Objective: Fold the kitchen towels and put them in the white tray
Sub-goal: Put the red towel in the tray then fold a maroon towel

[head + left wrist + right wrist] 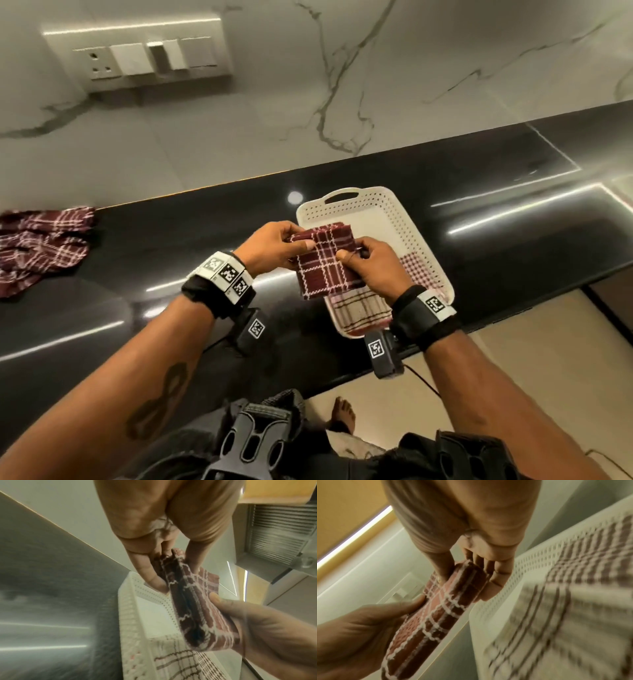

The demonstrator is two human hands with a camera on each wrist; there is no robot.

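One dark red towel (41,245) at the left edge of the frame is not folded yet. In the middle, the left hand (270,248) and right hand (371,263) pinch a folded red towel (325,262) above the white tray (404,219). Two light towels (363,308) already lie inside, lower right.

Left hand (270,248), right hand (371,265) pinching folded maroon towel (323,263), above white tray (404,219)

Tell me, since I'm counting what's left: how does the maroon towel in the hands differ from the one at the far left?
The held towel is folded into a compact pad; the left towel lies crumpled. The first is pinched by both hands above the white tray; the second rests untouched on the counter. Both are maroon with white checks.
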